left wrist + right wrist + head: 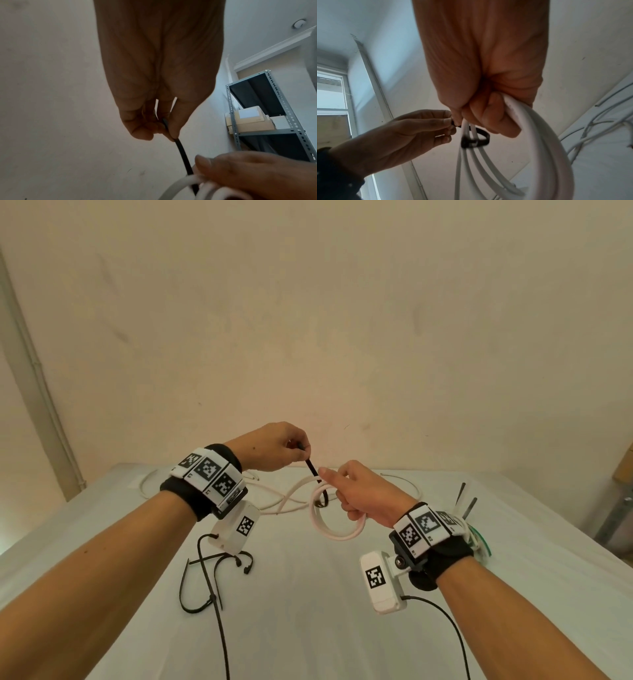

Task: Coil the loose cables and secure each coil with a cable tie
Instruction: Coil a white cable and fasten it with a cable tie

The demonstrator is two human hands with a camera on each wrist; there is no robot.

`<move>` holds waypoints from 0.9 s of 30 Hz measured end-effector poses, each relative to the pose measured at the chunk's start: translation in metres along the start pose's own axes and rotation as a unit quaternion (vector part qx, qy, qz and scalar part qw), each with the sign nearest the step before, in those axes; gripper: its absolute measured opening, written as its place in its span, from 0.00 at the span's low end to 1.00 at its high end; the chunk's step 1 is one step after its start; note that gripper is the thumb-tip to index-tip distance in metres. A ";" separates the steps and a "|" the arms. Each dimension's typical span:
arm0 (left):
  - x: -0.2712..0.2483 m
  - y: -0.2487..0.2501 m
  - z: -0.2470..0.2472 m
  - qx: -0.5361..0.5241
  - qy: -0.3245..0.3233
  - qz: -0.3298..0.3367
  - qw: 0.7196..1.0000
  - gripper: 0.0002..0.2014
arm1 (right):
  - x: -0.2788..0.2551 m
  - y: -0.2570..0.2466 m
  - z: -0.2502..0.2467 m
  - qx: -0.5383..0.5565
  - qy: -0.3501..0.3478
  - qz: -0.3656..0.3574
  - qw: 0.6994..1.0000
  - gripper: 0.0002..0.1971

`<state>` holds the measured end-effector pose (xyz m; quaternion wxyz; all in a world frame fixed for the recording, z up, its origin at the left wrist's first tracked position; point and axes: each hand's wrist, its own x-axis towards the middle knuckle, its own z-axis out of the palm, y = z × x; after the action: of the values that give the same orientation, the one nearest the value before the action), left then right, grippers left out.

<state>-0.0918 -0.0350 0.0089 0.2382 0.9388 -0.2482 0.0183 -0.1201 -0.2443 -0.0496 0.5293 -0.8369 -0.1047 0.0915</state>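
Note:
My right hand grips a coil of white cable above the table, fingers curled round its strands. A black cable tie is looped around the coil's strands, its loop still loose. My left hand pinches the tie's free tail between thumb and fingers and holds it up and to the left of the coil. The tail runs taut from my left fingers down to the coil by my right thumb.
Loose white cables lie at the table's far side. Spare black cable ties lie near the front left. More ties and bundled cables sit behind my right wrist. A metal shelf stands to the right. White table.

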 end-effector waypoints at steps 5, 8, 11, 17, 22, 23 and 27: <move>-0.002 0.008 -0.002 -0.051 -0.008 0.008 0.999 0.06 | 0.000 0.001 0.006 0.022 -0.017 -0.006 1.000 0.19; -0.006 0.011 0.007 -0.132 0.034 -0.007 0.991 0.11 | 0.002 -0.001 0.007 0.080 0.012 -0.004 0.997 0.19; -0.017 0.011 0.026 -0.203 0.021 -0.020 0.979 0.29 | 0.003 -0.006 0.006 0.178 0.041 0.011 0.983 0.14; -0.025 -0.001 0.061 -0.150 0.106 0.127 0.975 0.28 | 0.004 -0.014 0.008 0.305 0.067 0.055 0.949 0.12; -0.019 -0.003 0.066 -0.211 0.215 0.151 0.942 0.06 | 0.002 -0.020 0.010 0.368 0.062 0.064 0.926 0.12; -0.019 0.000 0.066 -0.234 0.227 0.148 0.934 0.05 | 0.001 -0.022 0.010 0.369 0.060 0.062 0.925 0.13; -0.017 0.009 0.065 -0.323 0.260 0.097 0.905 0.06 | 0.000 -0.030 0.014 0.347 0.061 0.053 0.934 0.16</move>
<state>-0.1168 -0.0642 -0.0476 0.5814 0.7437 -0.2597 0.2036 -0.1261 -0.2198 -0.0284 0.7867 -0.6093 0.0108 0.0991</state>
